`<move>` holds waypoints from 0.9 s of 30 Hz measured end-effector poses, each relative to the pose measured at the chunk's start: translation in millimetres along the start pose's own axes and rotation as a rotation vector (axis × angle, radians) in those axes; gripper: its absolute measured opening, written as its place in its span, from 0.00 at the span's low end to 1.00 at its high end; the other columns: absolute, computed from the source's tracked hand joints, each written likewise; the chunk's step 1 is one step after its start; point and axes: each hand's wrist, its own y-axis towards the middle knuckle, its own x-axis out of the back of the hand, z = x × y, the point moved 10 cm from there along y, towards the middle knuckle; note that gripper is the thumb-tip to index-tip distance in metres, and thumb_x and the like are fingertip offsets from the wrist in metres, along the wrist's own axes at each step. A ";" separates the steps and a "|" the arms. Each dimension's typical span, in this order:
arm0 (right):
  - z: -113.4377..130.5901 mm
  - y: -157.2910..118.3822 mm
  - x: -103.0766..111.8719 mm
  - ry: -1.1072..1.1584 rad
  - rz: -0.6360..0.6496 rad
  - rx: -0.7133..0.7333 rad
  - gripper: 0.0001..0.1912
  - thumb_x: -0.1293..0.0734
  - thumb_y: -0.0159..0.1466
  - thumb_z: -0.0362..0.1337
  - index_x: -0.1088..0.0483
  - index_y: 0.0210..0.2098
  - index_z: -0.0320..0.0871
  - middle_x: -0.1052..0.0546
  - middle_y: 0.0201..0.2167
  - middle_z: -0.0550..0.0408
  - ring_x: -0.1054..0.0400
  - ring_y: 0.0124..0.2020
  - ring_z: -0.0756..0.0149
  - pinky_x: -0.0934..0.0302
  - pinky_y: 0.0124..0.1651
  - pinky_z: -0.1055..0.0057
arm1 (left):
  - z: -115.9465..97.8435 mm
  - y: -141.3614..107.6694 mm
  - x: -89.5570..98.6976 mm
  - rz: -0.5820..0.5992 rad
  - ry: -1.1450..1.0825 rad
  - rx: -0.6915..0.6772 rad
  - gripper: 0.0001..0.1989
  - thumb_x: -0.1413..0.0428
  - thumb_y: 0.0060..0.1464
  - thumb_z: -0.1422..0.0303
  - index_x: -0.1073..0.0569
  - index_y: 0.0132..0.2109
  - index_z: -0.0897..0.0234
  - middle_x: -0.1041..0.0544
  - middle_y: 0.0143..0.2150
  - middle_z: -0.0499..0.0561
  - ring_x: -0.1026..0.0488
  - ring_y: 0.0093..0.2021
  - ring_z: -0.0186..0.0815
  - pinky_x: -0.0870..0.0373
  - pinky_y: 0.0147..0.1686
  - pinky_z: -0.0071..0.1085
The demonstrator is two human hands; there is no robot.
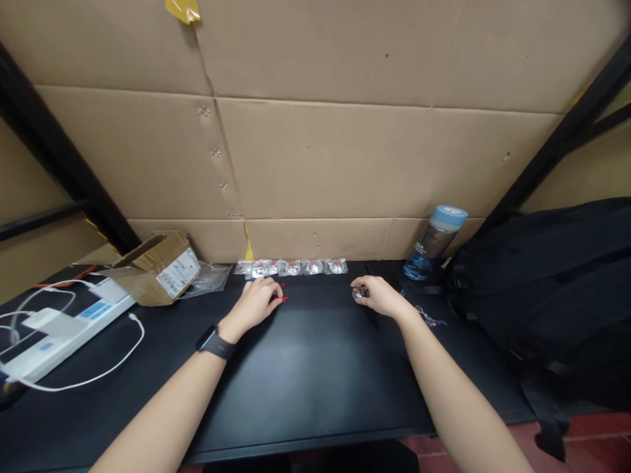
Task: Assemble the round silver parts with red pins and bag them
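Note:
My left hand (pixel 257 303), with a dark watch (pixel 215 343) on its wrist, is low over the black table. Its fingers are closed on a thin red cord-like piece (pixel 284 299), of which only short ends show. To the right, my right hand (pixel 380 295) pinches a round shiny metal disc (pixel 358 293) by its edge, close to the tabletop. Just beyond both hands lies a row of clear plastic packets (pixel 314 266), each with a round silvery piece and a bit of red inside.
At left are an open cardboard box (pixel 158 269), a clear bag (pixel 210 279) and a white power strip (pixel 64 335) with cables. A blue-lidded bottle (pixel 434 243), a small beaded keychain (pixel 431 320) and a black backpack (pixel 552 289) stand right. Cardboard (pixel 320 157) walls the back.

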 end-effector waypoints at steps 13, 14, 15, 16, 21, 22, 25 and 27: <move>82.2 -2.8 -7.3 0.913 -0.269 0.158 0.24 0.24 0.58 0.39 0.29 0.52 0.49 0.24 0.51 0.50 0.28 0.53 0.58 0.27 0.49 0.62 | -42.8 -1.3 10.2 -0.139 -0.752 0.113 0.11 0.37 0.55 0.61 0.22 0.44 0.60 0.17 0.40 0.50 0.20 0.42 0.39 0.28 0.48 0.34; 89.7 -3.8 -12.6 0.990 -0.258 0.160 0.25 0.23 0.57 0.39 0.29 0.52 0.49 0.25 0.52 0.50 0.28 0.54 0.57 0.26 0.49 0.62 | -42.0 -2.1 5.9 -0.139 -0.800 0.152 0.14 0.36 0.54 0.61 0.21 0.47 0.60 0.16 0.40 0.50 0.20 0.42 0.40 0.28 0.48 0.35; 96.0 -5.0 -16.8 1.055 -0.247 0.162 0.25 0.23 0.56 0.39 0.29 0.52 0.49 0.26 0.52 0.50 0.29 0.55 0.57 0.26 0.50 0.62 | -40.9 -2.8 1.8 -0.137 -0.836 0.186 0.16 0.35 0.54 0.60 0.21 0.48 0.60 0.16 0.40 0.51 0.19 0.43 0.41 0.27 0.48 0.35; 100.8 -6.4 -19.6 1.107 -0.243 0.162 0.25 0.22 0.56 0.39 0.30 0.52 0.50 0.26 0.52 0.50 0.30 0.56 0.57 0.26 0.50 0.62 | -40.2 -3.5 -1.3 -0.132 -0.855 0.209 0.16 0.35 0.53 0.60 0.20 0.48 0.59 0.16 0.40 0.51 0.19 0.43 0.41 0.27 0.48 0.36; 113.4 -11.6 -21.4 1.202 -0.249 0.178 0.24 0.21 0.55 0.39 0.29 0.49 0.50 0.29 0.51 0.52 0.30 0.57 0.57 0.26 0.51 0.62 | -45.8 -6.1 6.7 -0.194 -0.793 0.172 0.08 0.37 0.56 0.61 0.18 0.39 0.60 0.16 0.41 0.52 0.20 0.44 0.42 0.27 0.49 0.38; 114.8 -12.3 -21.1 1.206 -0.254 0.186 0.23 0.21 0.55 0.38 0.28 0.48 0.50 0.30 0.51 0.52 0.30 0.57 0.57 0.26 0.51 0.62 | -48.9 -6.8 10.2 -0.215 -0.773 0.147 0.07 0.38 0.57 0.62 0.18 0.39 0.60 0.17 0.41 0.52 0.21 0.44 0.42 0.27 0.49 0.38; 117.7 -13.2 -21.8 1.218 -0.270 0.203 0.22 0.21 0.55 0.38 0.27 0.47 0.50 0.32 0.52 0.52 0.30 0.56 0.57 0.26 0.52 0.62 | -58.6 -9.1 17.6 -0.269 -0.715 0.086 0.06 0.39 0.59 0.64 0.20 0.38 0.60 0.20 0.44 0.52 0.24 0.47 0.40 0.30 0.53 0.37; 119.0 -13.4 -23.2 1.228 -0.273 0.209 0.21 0.21 0.55 0.39 0.27 0.46 0.50 0.32 0.52 0.52 0.30 0.56 0.57 0.26 0.52 0.61 | -61.4 -10.9 19.2 -0.297 -0.679 0.092 0.06 0.41 0.60 0.64 0.21 0.38 0.60 0.23 0.46 0.52 0.25 0.48 0.40 0.31 0.54 0.37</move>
